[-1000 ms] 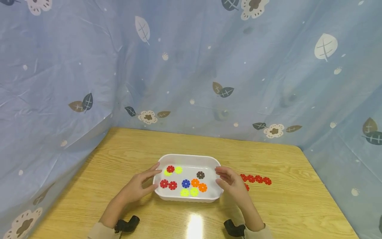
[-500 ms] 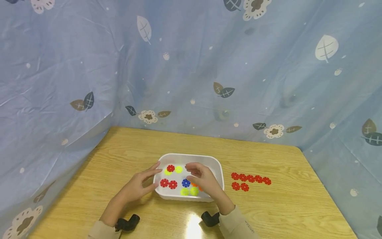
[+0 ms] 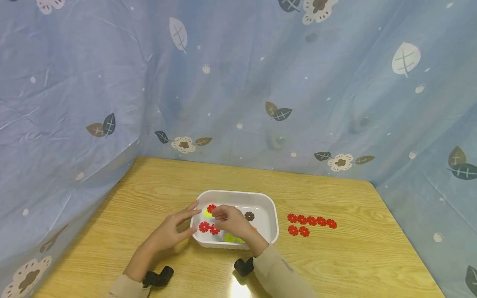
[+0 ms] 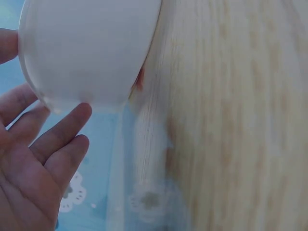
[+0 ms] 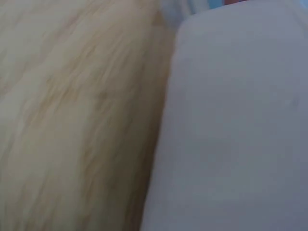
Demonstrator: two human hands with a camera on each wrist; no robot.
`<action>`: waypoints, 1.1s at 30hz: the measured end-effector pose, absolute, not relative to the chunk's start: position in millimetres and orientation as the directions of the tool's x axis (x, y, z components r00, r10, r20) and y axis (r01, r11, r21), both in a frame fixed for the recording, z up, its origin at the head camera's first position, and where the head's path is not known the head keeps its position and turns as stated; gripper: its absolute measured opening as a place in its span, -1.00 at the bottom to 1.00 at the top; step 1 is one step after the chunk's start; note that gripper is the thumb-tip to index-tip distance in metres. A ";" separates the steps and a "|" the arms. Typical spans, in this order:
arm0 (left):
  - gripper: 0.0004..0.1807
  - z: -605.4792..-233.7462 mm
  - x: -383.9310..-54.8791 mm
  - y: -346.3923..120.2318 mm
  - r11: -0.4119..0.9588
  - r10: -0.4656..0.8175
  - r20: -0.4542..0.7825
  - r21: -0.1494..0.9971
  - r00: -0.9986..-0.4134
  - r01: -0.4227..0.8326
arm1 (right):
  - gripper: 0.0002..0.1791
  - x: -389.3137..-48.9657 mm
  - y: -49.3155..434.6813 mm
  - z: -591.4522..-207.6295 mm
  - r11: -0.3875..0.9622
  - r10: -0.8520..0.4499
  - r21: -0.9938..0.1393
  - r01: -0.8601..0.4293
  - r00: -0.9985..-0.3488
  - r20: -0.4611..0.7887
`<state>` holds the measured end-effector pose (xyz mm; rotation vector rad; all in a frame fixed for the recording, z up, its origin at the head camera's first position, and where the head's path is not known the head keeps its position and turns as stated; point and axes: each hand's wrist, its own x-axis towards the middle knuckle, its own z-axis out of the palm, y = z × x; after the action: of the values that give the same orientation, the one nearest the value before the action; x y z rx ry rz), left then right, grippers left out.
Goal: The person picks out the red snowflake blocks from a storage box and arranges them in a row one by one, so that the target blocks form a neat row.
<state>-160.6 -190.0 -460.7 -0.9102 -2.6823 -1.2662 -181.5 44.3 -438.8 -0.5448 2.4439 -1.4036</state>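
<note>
A white plastic tray (image 3: 238, 192) holds several flower-shaped snap discs. My left hand (image 3: 169, 231) rests its spread fingertips and thumb against the tray's left end. In the left wrist view its long straight fingers (image 4: 62, 134) touch the tray wall (image 4: 91, 53). My right hand (image 3: 234, 223) reaches over the tray, fingertips close to a red disc (image 3: 214, 229), a gap between thumb and fingers. Another red disc (image 3: 204, 226) lies left of it. At the back a red disc (image 3: 212, 208) overlaps a yellow one (image 3: 207, 213). The right hand hides other discs.
On the wooden table (image 3: 346, 256), right of the tray, red discs (image 3: 311, 220) lie in a row, with two more (image 3: 298, 231) in front. A brown disc (image 3: 249, 216) sits inside the tray. A patterned blue cloth (image 3: 238, 82) hangs behind.
My right hand has moved left from the tray's right end to above its left-middle part, uncovering the red discs on the table. My left hand stays at the tray's left end.
</note>
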 end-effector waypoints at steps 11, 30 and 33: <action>-0.48 -458.4 -160.8 -193.5 0.519 0.480 0.275 0.676 -0.833 0.522 | -0.63 -187.0 30.2 -444.1 0.699 -0.454 -0.661 -0.273 -0.883 -0.116; -0.50 -461.6 -159.9 -191.8 0.519 0.493 0.285 0.662 -0.822 0.541 | -0.73 -185.4 26.3 -447.9 0.778 -0.480 -0.503 -0.376 -0.873 -0.090; -0.50 -462.6 -160.2 -191.0 0.515 0.495 0.287 0.664 -0.820 0.543 | -0.74 -186.1 28.8 -448.6 0.755 -0.463 -0.560 -0.341 -0.882 -0.086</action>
<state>-160.2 -191.0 -462.6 -0.9192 -2.6806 -1.2086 -186.1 28.8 -448.6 -0.6350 2.7335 -0.8083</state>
